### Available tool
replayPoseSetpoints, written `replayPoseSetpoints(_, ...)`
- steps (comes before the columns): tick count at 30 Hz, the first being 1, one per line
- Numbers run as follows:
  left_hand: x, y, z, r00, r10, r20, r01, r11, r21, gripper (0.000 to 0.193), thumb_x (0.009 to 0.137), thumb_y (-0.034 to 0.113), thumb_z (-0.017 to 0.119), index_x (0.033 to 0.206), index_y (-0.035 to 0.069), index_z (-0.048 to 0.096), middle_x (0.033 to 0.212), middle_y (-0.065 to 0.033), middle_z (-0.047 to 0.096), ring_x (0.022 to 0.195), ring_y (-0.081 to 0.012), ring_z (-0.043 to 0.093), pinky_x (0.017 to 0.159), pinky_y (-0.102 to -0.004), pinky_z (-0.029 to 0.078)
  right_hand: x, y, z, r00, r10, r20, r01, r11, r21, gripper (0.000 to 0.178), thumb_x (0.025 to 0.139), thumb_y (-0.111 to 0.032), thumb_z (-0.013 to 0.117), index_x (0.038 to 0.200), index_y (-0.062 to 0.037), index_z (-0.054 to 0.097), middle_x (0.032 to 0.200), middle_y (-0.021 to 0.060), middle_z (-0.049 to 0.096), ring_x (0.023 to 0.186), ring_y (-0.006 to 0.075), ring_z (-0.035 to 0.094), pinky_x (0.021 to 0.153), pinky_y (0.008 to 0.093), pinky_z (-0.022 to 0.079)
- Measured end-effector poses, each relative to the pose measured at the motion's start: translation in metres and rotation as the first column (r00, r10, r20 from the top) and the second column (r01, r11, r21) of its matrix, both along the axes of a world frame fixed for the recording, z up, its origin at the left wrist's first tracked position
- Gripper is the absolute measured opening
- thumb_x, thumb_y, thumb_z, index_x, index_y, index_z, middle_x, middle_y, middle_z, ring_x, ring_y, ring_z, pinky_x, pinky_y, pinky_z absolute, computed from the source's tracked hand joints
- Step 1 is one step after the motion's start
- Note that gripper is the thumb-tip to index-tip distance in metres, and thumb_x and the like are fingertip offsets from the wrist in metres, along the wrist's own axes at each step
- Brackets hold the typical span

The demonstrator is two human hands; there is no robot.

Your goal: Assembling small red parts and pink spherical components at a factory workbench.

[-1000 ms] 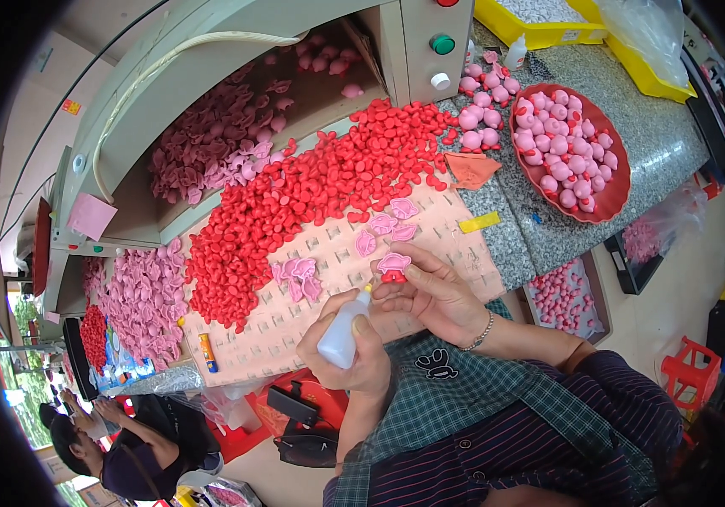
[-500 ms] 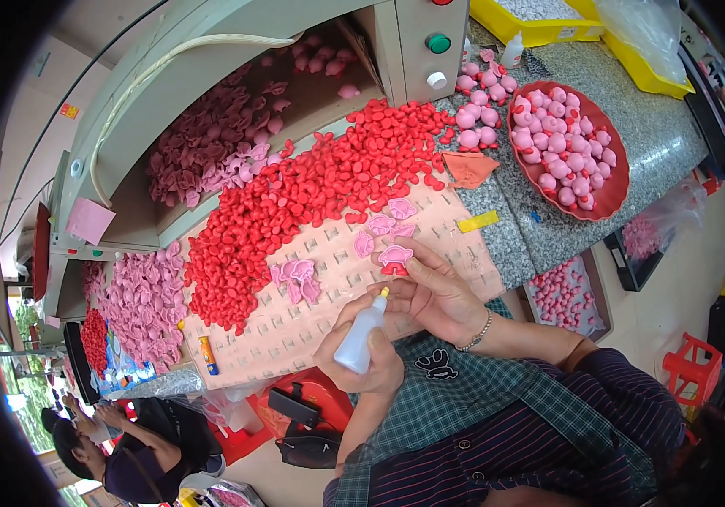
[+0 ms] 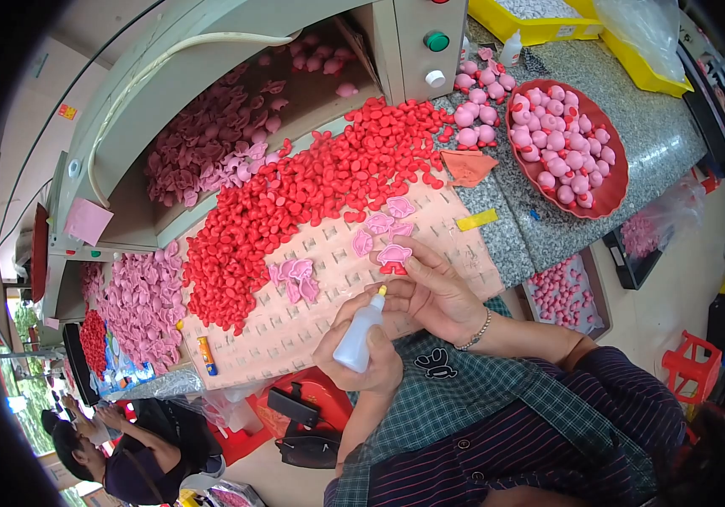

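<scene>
My left hand [image 3: 379,359] is closed around a translucent white squeeze bottle [image 3: 357,342], its yellow tip pointing up and away from me. Just right of that tip, my right hand [image 3: 447,296] pinches a small pink ruffled piece [image 3: 394,253] with red bits at its lower edge. Bottle tip and piece are apart. Beyond the fingers, several loose pink ruffled pieces [image 3: 378,223] lie on the pink patterned mat [image 3: 261,348]. Another small cluster of pink pieces [image 3: 296,279] sits further left. A wide heap of small red pieces [image 3: 295,186] covers the mat's far side.
A grey machine [image 3: 147,93] with an open mouth holds more pink pieces. To the right, a red scalloped bowl [image 3: 611,198] of pink balls stands on the speckled stone counter [image 3: 510,241]. Pink pieces [image 3: 138,296] are piled at left. A co-worker [image 3: 138,448] sits at lower left.
</scene>
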State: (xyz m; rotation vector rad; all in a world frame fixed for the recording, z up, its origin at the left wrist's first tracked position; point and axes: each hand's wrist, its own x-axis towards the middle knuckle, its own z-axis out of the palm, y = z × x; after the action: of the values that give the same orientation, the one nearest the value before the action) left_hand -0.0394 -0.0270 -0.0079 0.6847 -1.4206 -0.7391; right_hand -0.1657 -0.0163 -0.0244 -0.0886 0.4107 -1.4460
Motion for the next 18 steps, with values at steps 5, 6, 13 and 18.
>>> replayPoseSetpoints(5, 0.0021, -0.0001, -0.0032, 1.000, 0.012, 0.009, -0.012, 1.000, 0.003, 0.033, 0.094, 0.007, 0.059, 0.111, -0.003, 0.033, 0.101, -0.0363, 0.059, 0.093, -0.0372, 0.065, 0.085, -0.0493, 0.054, -0.0003, -0.0002, -0.0020, 1.000, 0.001, 0.006, -0.001, 1.000, 0.004, 0.044, 0.102, -0.016, 0.050, 0.144, -0.0121, 0.040, 0.134, 0.0145, 0.056, 0.107, 0.0256, 0.065, 0.090, 0.0409, 0.056)
replayPoseSetpoints(6, 0.0019, -0.0002, -0.0031, 1.000, 0.004, 0.015, -0.004, 1.000, 0.003, 0.033, 0.094, 0.007, 0.060, 0.111, -0.003, 0.033, 0.101, -0.0364, 0.059, 0.093, -0.0374, 0.065, 0.085, -0.0492, 0.054, -0.0005, -0.0002, -0.0013, 1.000, -0.001, 0.007, 0.001, 1.000, 0.006, 0.044, 0.101, -0.016, 0.050, 0.144, -0.0122, 0.040, 0.134, 0.0145, 0.056, 0.107, 0.0255, 0.066, 0.090, 0.0407, 0.056)
replayPoseSetpoints(13, 0.0028, 0.0005, -0.0014, 1.000, -0.004, 0.013, 0.004, 1.000, -0.005, 0.032, 0.094, 0.006, 0.059, 0.111, -0.004, 0.033, 0.101, -0.0364, 0.059, 0.093, -0.0375, 0.065, 0.085, -0.0496, 0.054, 0.0013, -0.0007, -0.0030, 1.000, -0.003, 0.005, 0.003, 1.000, -0.008, 0.044, 0.101, -0.016, 0.050, 0.144, -0.0121, 0.040, 0.132, 0.0139, 0.058, 0.105, 0.0252, 0.066, 0.090, 0.0408, 0.056)
replayPoseSetpoints(18, 0.0022, 0.0006, -0.0024, 1.000, 0.000, 0.000, 0.000, 1.000, -0.003, 0.033, 0.093, 0.005, 0.059, 0.111, -0.004, 0.033, 0.101, -0.0364, 0.058, 0.093, -0.0374, 0.065, 0.085, -0.0505, 0.054, 0.0006, 0.0005, -0.0032, 1.000, 0.002, 0.008, -0.002, 1.000, -0.014, 0.045, 0.101, -0.016, 0.050, 0.145, -0.0131, 0.039, 0.130, 0.0131, 0.059, 0.105, 0.0253, 0.067, 0.091, 0.0424, 0.056)
